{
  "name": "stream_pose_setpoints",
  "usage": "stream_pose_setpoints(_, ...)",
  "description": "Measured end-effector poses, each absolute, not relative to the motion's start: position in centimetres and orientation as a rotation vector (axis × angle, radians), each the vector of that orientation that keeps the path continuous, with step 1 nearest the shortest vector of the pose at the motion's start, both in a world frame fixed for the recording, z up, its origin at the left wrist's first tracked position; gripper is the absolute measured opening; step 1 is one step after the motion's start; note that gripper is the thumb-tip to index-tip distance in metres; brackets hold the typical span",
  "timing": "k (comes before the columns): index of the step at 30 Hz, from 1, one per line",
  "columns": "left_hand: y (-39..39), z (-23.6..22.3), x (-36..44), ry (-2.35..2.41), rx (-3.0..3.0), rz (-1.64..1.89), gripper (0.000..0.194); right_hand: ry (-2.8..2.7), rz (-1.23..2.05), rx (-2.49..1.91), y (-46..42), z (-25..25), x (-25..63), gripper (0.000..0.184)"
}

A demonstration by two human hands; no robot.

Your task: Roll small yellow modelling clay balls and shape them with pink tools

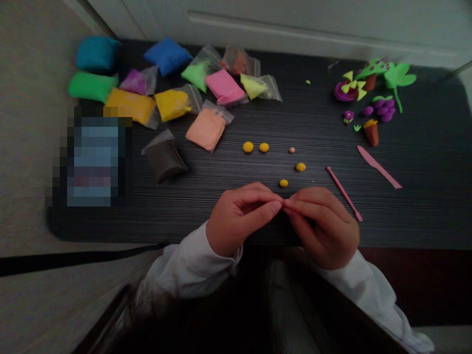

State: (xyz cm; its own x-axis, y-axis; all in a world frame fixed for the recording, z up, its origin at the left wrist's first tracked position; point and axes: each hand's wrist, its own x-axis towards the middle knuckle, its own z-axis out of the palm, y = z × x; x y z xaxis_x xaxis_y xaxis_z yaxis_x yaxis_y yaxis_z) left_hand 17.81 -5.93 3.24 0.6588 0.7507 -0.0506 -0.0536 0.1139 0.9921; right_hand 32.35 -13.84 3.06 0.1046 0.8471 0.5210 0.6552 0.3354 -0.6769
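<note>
My left hand [245, 216] and my right hand [322, 223] meet fingertip to fingertip over the near side of the dark table. Both are closed in a pinch; whatever lies between the fingertips is too small or hidden to make out. Just beyond them lies a small yellow clay ball [283, 183]. Farther off are a yellow piece with a pinkish end [301, 167], a small peach clay ball [292, 150] and two yellow clay balls, one left [248, 147] and one right [264, 147]. A tiny speck [313, 181] sits near my right fingers.
Right of my hands lie a pink modelling stick [343, 193] and a pink plastic knife [379, 167]. Finished clay figures, including purple grapes [385, 109] and a brown pot [371, 133], stand at back right. Several clay bags, one grey-brown [165, 158], and a blurred-out screen [94, 162] occupy the left.
</note>
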Motion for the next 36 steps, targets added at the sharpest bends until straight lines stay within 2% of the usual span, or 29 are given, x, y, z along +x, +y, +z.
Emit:
stream_pose_setpoints(6, -5.95, 2.88, 17.62, 0.621, 1.316, 0.653, 0.015, -1.517, 0.257, -1.410, -13.84, 3.29, 32.28, 0.028)
stream_pose_setpoints(36, -6.15, 2.73, 17.57, 0.612, 1.234, 0.689, 0.014, -1.347, 0.278, -1.419, -13.74, 2.78, 31.98, 0.021)
